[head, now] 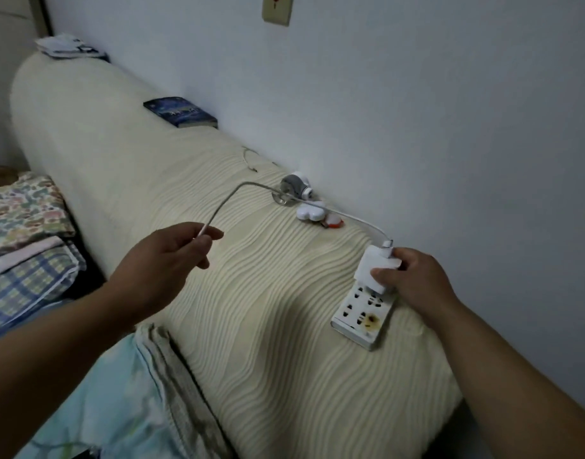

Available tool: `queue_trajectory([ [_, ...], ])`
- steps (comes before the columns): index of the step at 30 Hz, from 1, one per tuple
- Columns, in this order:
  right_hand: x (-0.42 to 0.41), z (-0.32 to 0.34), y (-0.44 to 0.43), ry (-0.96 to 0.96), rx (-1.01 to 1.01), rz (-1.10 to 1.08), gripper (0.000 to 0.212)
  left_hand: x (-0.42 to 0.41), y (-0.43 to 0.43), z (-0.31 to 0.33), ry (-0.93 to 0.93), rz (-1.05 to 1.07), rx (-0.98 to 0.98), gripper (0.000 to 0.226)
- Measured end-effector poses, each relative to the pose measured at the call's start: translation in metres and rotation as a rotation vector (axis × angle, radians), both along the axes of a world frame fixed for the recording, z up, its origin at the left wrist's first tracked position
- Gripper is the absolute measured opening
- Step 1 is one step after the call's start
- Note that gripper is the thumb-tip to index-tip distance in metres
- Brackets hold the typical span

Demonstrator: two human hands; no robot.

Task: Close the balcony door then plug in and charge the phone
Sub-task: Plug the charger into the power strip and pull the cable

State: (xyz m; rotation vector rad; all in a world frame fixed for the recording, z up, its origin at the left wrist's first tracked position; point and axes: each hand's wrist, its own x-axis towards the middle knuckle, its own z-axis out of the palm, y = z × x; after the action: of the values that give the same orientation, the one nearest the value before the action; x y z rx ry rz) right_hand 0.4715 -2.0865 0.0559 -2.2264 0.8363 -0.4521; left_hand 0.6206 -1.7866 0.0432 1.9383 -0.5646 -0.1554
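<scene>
A white power strip with a brown scorch mark lies on top of the cream headboard, close to the wall. My right hand grips a white charger block that sits at the strip's far end. A white cable runs from the block across the headboard and arcs to my left hand, which pinches its free end between thumb and finger. No phone and no balcony door are in view.
On the headboard lie a small grey and white gadget, a white cloud-shaped object, a blue book and folded papers. A wall plate hangs above. Bedding and pillows fill the left.
</scene>
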Motion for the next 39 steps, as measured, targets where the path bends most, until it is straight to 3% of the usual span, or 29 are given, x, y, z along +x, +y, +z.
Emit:
queue_trajectory([
  [14, 0.021, -0.018, -0.006, 0.190, -0.196, 0.046, 0.049, -0.013, -0.004, -0.026, 0.112, -0.149, 0.027, 0.035],
  [25, 0.040, -0.015, 0.003, 0.380, -0.403, 0.135, 0.034, -0.013, -0.014, -0.031, 0.138, -0.161, 0.009, 0.032],
  [39, 0.031, -0.047, 0.010, 0.350, -0.551, 0.199, 0.046, -0.012, -0.026, -0.036, 0.122, -0.148, 0.032, 0.033],
])
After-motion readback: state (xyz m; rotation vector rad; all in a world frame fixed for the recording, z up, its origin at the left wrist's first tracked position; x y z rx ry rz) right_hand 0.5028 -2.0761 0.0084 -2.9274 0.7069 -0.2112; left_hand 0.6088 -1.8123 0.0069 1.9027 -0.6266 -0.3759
